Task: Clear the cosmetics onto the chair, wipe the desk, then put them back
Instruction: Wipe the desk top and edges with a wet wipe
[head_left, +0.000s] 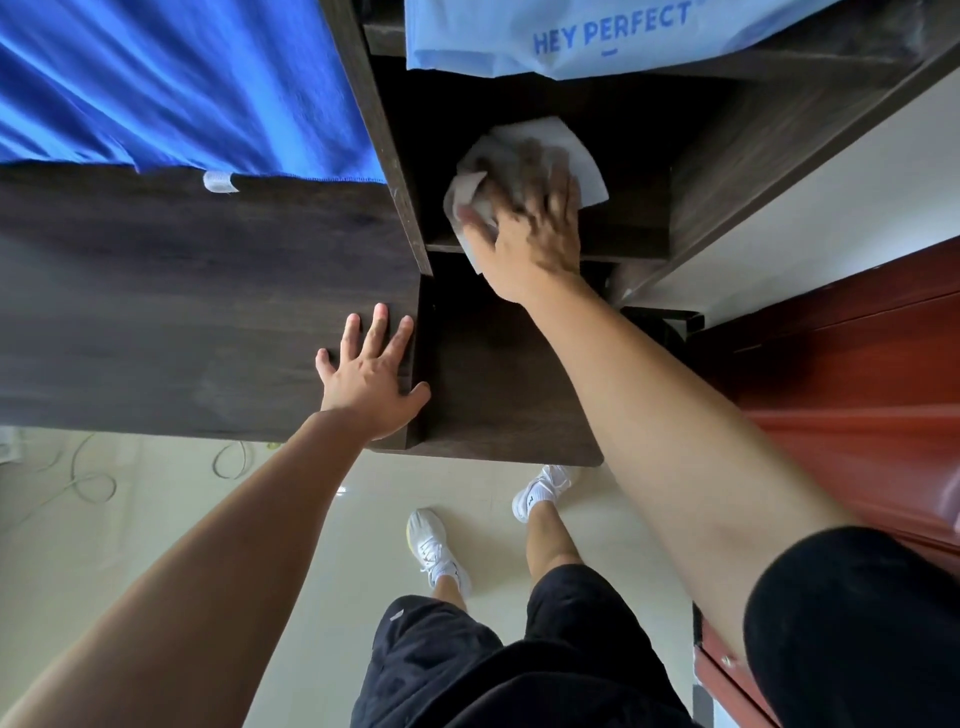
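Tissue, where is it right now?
Head view, upper right of centre: the tissue lies under the right hand on a dark shelf, just below the pale blue bag.

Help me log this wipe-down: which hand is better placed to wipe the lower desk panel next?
Right. The right hand already holds the white cloth against the shelf, directly beyond that lower panel. The left hand lies flat on the desk top, holding nothing.
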